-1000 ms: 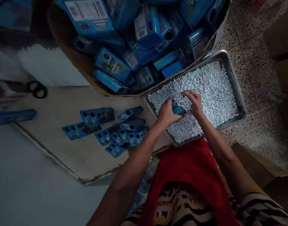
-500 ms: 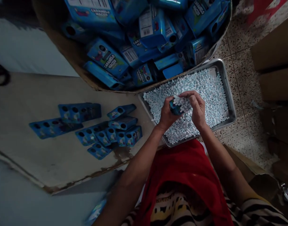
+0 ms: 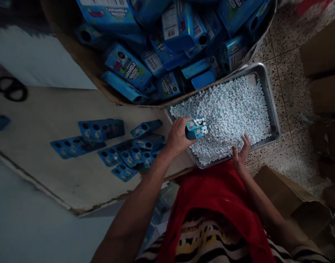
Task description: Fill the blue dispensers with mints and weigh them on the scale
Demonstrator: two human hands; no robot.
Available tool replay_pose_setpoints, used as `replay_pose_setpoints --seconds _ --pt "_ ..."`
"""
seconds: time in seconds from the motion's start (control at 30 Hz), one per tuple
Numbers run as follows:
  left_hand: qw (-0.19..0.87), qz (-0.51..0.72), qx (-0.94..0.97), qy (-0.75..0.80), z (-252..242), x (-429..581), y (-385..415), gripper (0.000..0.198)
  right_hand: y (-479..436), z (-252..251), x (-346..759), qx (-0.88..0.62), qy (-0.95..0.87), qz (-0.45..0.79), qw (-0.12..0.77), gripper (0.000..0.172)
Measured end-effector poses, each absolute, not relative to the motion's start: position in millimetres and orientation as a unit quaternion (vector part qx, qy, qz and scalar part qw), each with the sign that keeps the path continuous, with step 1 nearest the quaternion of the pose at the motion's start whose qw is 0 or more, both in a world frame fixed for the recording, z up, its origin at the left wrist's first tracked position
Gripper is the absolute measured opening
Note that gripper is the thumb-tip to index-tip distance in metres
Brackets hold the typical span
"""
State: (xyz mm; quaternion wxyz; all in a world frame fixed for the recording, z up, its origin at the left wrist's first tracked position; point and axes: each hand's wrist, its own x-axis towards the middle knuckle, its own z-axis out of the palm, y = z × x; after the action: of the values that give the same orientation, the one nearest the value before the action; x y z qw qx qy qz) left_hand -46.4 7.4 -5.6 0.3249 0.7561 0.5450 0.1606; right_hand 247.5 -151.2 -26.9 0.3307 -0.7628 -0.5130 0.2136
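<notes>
Your left hand (image 3: 178, 136) has a firm wrap on a couple of small blue boxes (image 3: 195, 128), with white candies showing at their ends. They're above the left part of the metal tray (image 3: 274, 122), which IMO is the right spot: anything that drops should land back in the loose candies (image 3: 230, 106). Can't really tell how much the boxes tilt, so I'd hold those ends facing up and go easy on the squeeze, since thin card probably buckles.

Your right hand (image 3: 241, 151) is over the tray's near edge, fingers loosely spread, nothing in it that I can see. I'd use it to brush off strays before moving the boxes away from the tray. Also watch your left elbow around the other boxes (image 3: 101, 129) on the desk (image 3: 66, 109); they look easy to knock.
</notes>
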Motion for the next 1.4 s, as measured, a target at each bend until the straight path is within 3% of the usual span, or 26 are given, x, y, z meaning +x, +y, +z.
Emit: replay_pose_setpoints --seconds 0.2,0.47,0.63,0.93,1.03,1.13,1.23,1.4 --pt "0.294 -0.041 0.794 0.531 -3 -25 7 0.058 -127 -71 192 -0.827 -0.470 0.148 0.270 0.061" --pt "0.280 -0.053 0.808 0.516 -4 4 20 0.056 -46 -76 170 -0.761 -0.442 0.215 0.423 0.040" --pt "0.295 0.017 0.790 0.537 -7 -2 16 0.053 -28 -45 158 -0.648 -0.472 0.307 0.513 0.035" --pt "0.425 0.362 0.682 0.472 -25 -10 6 0.079 -35 62 193 -0.613 -0.518 0.340 0.490 0.045" --pt "0.434 0.417 0.637 0.481 -38 9 9 0.086 -44 61 227 -0.718 -0.408 0.346 0.445 0.039" --pt "0.430 0.426 0.647 0.464 -39 18 13 0.080 -54 46 246 -0.776 -0.351 0.341 0.398 0.037" --pt "0.445 0.398 0.677 0.430 -34 9 11 0.072 -55 29 251 -0.759 -0.433 0.317 0.369 0.035" --pt "0.467 0.366 0.642 0.485 -35 -19 -6 0.081 -7 -5 254 -0.727 -0.570 0.219 0.315 0.030"
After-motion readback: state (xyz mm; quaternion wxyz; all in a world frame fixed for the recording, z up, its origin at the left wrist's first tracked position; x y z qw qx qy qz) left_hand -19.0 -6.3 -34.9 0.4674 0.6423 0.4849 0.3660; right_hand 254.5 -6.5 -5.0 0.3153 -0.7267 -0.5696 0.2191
